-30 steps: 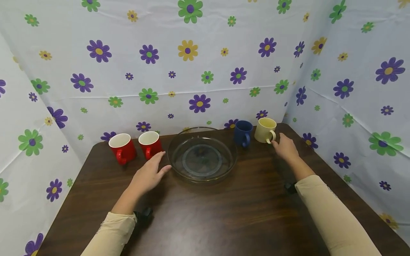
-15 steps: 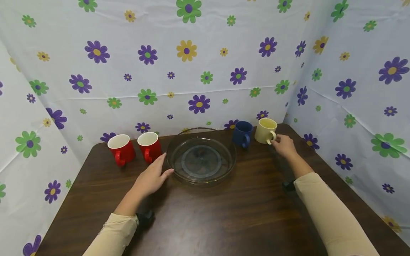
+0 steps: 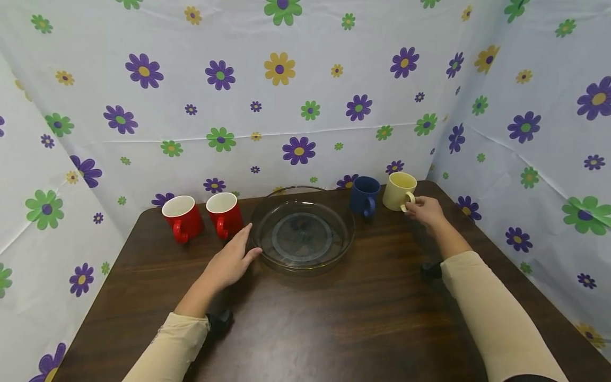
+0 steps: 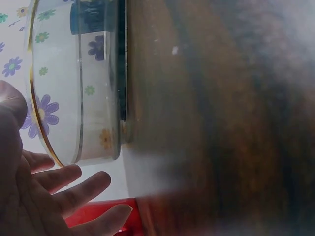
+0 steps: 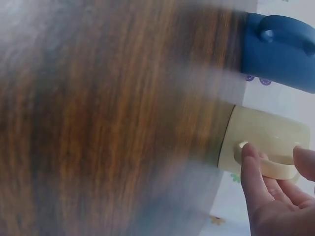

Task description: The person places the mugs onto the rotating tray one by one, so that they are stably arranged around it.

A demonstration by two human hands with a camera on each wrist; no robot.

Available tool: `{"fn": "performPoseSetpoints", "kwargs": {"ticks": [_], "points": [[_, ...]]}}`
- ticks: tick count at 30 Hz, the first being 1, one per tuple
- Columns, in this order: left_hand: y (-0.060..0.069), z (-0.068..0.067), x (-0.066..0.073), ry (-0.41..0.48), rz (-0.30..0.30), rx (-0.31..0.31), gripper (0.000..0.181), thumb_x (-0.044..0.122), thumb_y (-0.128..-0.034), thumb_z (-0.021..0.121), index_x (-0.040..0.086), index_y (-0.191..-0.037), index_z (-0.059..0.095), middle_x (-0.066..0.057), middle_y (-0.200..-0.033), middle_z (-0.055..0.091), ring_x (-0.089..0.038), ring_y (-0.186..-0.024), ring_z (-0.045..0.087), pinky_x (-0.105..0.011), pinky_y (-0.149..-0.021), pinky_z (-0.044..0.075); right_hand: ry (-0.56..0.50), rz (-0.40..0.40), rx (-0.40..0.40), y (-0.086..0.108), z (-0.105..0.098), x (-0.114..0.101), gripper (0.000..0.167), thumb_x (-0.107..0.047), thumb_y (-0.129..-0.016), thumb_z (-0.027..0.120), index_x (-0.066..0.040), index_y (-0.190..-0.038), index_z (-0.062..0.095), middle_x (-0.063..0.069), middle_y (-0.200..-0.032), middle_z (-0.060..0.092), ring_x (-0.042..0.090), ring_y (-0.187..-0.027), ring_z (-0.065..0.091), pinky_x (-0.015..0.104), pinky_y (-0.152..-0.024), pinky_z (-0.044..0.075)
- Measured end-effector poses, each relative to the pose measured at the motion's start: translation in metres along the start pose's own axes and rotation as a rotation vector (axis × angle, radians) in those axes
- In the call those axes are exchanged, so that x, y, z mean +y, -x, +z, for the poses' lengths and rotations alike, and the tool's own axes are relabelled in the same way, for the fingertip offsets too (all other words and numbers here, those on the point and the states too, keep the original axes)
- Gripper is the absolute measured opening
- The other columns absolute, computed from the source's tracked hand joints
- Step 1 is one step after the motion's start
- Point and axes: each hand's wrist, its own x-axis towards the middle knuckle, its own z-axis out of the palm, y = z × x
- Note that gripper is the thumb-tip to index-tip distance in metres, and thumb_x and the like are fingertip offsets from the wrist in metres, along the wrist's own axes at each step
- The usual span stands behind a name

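In the head view a clear glass pie dish [image 3: 302,240] sits at the middle of the table. My left hand [image 3: 230,261] is at its left side with fingers extended and thumb spread; whether the fingertips touch the rim I cannot tell. At the back right stands a pale yellow mug [image 3: 397,194], upright on the table. Its handle [image 5: 276,169] is between the thumb and fingers of my right hand [image 3: 426,211], which holds it. The right wrist view shows the fingers curled about that handle.
Two red mugs [image 3: 183,218] with white insides stand left of the dish, the nearer red mug [image 3: 226,216] close to my left fingers. A blue mug [image 3: 365,195] stands between dish and yellow mug. Flowered cloth [image 3: 191,106] hangs behind the dark wooden table [image 3: 324,318].
My right hand has come to the yellow mug's handle and taken hold of it. My left hand has shifted slightly toward the dish. The mugs and dish stay in place.
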Motion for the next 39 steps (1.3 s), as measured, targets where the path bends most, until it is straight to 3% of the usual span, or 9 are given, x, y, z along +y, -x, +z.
{"fn": "performPoseSetpoints", "kwargs": {"ticks": [3,8,10,16,24,32,39], "points": [[0.0002,0.0027,-0.0011,-0.002,-0.001,0.002,0.076,0.035,-0.1041,0.056,-0.003,-0.159,0.020,-0.025,-0.163,0.025,-0.043,-0.149,0.027,-0.060,-0.117,0.026,-0.061,0.015,-0.017,-0.0010,0.0004,-0.0014,0.053,-0.017,-0.108,0.048,0.014,-0.149,0.034,0.035,-0.139,0.050,0.038,-0.120,0.062,0.048,-0.107,0.047],[-0.0003,0.0031,-0.0007,-0.012,0.005,-0.001,0.077,0.035,-0.1041,0.056,-0.004,-0.159,0.020,-0.025,-0.163,0.025,-0.044,-0.149,0.027,-0.060,-0.117,0.025,-0.124,0.036,-0.027,-0.0020,-0.0011,-0.0012,0.049,-0.015,-0.109,0.046,0.014,-0.147,0.036,0.031,-0.136,0.052,0.015,-0.099,0.068,0.043,-0.106,0.049],[-0.0005,0.0028,-0.0003,-0.016,0.009,0.002,0.077,0.035,-0.1040,0.057,-0.005,-0.158,0.020,-0.025,-0.163,0.026,-0.044,-0.149,0.028,-0.060,-0.117,0.026,-0.133,0.049,-0.029,-0.0018,-0.0023,-0.0016,0.049,-0.017,-0.110,0.043,0.013,-0.148,0.037,0.029,-0.136,0.053,0.012,-0.096,0.068,0.042,-0.106,0.049],[0.0018,0.0018,0.0012,-0.024,-0.001,0.007,0.076,0.034,-0.1040,0.057,-0.005,-0.158,0.020,-0.026,-0.162,0.026,-0.044,-0.148,0.029,-0.060,-0.117,0.027,-0.169,0.072,-0.025,-0.0012,-0.0010,-0.0027,0.049,-0.022,-0.111,0.040,0.011,-0.147,0.040,0.027,-0.137,0.053,0.011,-0.094,0.068,0.037,-0.102,0.052],[0.0025,0.0020,0.0020,-0.034,0.001,0.007,0.077,0.035,-0.1035,0.057,-0.004,-0.159,0.021,-0.025,-0.162,0.027,-0.044,-0.148,0.030,-0.060,-0.117,0.028,-0.190,0.103,0.014,-0.0043,-0.0026,0.0013,0.044,-0.020,-0.111,0.041,0.012,-0.141,0.047,0.019,-0.120,0.062,0.006,-0.082,0.070,0.028,-0.086,0.059],[0.0001,0.0028,0.0008,-0.042,-0.005,-0.006,0.078,0.035,-0.1034,0.058,-0.003,-0.159,0.020,-0.024,-0.163,0.026,-0.044,-0.148,0.030,-0.061,-0.116,0.028,-0.169,0.108,0.000,-0.0083,-0.0037,0.0021,0.043,-0.020,-0.111,0.041,0.013,-0.137,0.049,0.019,-0.118,0.063,0.006,-0.082,0.070,0.030,-0.091,0.057],[-0.0012,0.0017,0.0023,-0.055,-0.010,-0.011,0.078,0.035,-0.1034,0.058,-0.004,-0.159,0.020,-0.025,-0.162,0.026,-0.044,-0.147,0.030,-0.061,-0.116,0.028,-0.142,0.079,0.025,-0.0097,-0.0006,0.0009,0.043,-0.019,-0.110,0.043,0.014,-0.137,0.049,0.024,-0.123,0.059,0.007,-0.082,0.070,0.027,-0.085,0.059]]}}
